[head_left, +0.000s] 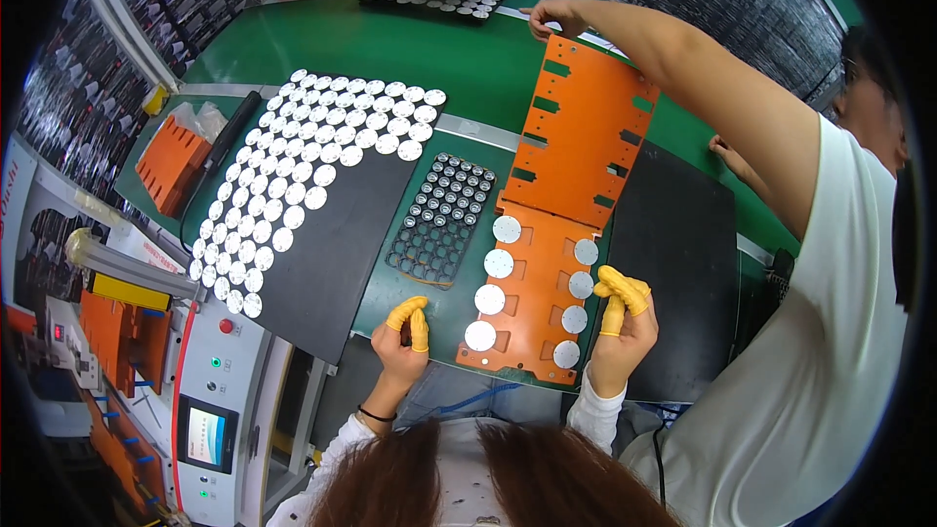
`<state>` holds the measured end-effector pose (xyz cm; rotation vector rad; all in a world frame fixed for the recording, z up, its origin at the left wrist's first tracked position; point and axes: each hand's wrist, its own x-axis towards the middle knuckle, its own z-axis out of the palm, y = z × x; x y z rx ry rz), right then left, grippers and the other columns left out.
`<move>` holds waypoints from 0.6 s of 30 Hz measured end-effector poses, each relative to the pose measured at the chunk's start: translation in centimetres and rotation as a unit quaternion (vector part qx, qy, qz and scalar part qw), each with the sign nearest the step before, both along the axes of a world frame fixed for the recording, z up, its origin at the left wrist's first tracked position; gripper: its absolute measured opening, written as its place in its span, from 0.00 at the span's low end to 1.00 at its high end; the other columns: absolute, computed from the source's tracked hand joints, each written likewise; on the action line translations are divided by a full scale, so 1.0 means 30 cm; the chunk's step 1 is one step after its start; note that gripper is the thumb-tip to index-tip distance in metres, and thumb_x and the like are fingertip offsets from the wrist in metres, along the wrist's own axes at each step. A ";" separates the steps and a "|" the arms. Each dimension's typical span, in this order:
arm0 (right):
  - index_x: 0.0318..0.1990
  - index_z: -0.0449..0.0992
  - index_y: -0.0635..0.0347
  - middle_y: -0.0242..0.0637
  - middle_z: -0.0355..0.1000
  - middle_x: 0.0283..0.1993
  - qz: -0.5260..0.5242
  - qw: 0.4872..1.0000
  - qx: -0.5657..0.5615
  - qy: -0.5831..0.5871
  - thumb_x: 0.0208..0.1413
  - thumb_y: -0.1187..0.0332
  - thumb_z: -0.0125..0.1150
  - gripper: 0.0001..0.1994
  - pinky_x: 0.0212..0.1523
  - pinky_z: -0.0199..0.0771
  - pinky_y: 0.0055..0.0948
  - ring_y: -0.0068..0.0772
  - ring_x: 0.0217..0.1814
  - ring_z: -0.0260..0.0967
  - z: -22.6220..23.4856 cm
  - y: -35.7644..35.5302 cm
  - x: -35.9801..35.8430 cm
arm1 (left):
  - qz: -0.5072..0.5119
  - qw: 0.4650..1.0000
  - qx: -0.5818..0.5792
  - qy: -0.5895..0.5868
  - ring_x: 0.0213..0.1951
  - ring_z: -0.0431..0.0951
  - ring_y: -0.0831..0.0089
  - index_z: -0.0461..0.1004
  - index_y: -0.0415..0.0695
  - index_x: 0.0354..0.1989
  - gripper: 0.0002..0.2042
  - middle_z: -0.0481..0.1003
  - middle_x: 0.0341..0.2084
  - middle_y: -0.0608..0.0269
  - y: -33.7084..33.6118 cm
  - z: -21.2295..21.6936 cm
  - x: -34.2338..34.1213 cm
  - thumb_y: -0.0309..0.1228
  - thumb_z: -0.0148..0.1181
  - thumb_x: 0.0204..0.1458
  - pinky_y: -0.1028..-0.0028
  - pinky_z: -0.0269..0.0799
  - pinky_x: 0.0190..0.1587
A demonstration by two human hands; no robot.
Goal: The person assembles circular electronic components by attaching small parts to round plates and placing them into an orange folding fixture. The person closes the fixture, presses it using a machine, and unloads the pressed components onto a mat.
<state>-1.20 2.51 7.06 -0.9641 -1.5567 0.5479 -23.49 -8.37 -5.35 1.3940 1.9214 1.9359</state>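
Observation:
An orange hinged fixture [535, 291] lies in front of me, with white round discs [489, 300] down its left side and matching discs [574, 319] down its right. Its perforated lid [589, 127] stands folded back beyond the hinge. To the left of the fixture, my left hand [400, 340] has its yellow-covered fingertips closed in a pinch. My right hand [625, 327] is beside the right discs, its yellow-covered fingers also pinched. Anything between either set of fingertips is too small or hidden to make out. A co-worker's hand [558, 18] is at the lid's far edge.
On the left, a black board [337, 278] carries rows of white discs. A dark cell tray [429, 252] holds round metal parts in its far half. Another black board [673, 273] lies right of the fixture. A control panel [207, 434] and orange fixtures [174, 166] stand left.

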 end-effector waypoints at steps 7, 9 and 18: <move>0.38 0.80 0.67 0.37 0.69 0.31 0.005 1.000 0.011 -0.010 0.49 0.88 0.52 0.12 0.33 0.67 0.24 0.30 0.33 0.68 -0.006 -0.021 0.001 | -0.001 1.000 -0.001 -0.010 0.20 0.72 0.81 0.77 0.34 0.42 0.07 0.81 0.29 0.60 -0.003 -0.005 0.002 0.22 0.59 0.56 0.81 0.65 0.23; 0.37 0.80 0.67 0.37 0.69 0.31 0.009 1.000 0.013 -0.011 0.48 0.87 0.53 0.12 0.33 0.66 0.25 0.30 0.33 0.67 -0.013 -0.027 0.010 | -0.001 1.000 0.010 -0.010 0.20 0.71 0.81 0.77 0.34 0.42 0.07 0.81 0.29 0.60 -0.001 -0.006 0.003 0.22 0.60 0.56 0.81 0.64 0.23; 0.30 0.81 0.64 0.36 0.68 0.25 0.016 0.998 0.044 -0.044 0.41 0.87 0.57 0.11 0.30 0.63 0.29 0.35 0.30 0.65 0.033 -0.012 -0.030 | 0.015 1.000 -0.002 0.001 0.17 0.66 0.83 0.78 0.35 0.42 0.07 0.76 0.22 0.65 -0.016 0.010 -0.011 0.22 0.60 0.57 0.80 0.57 0.20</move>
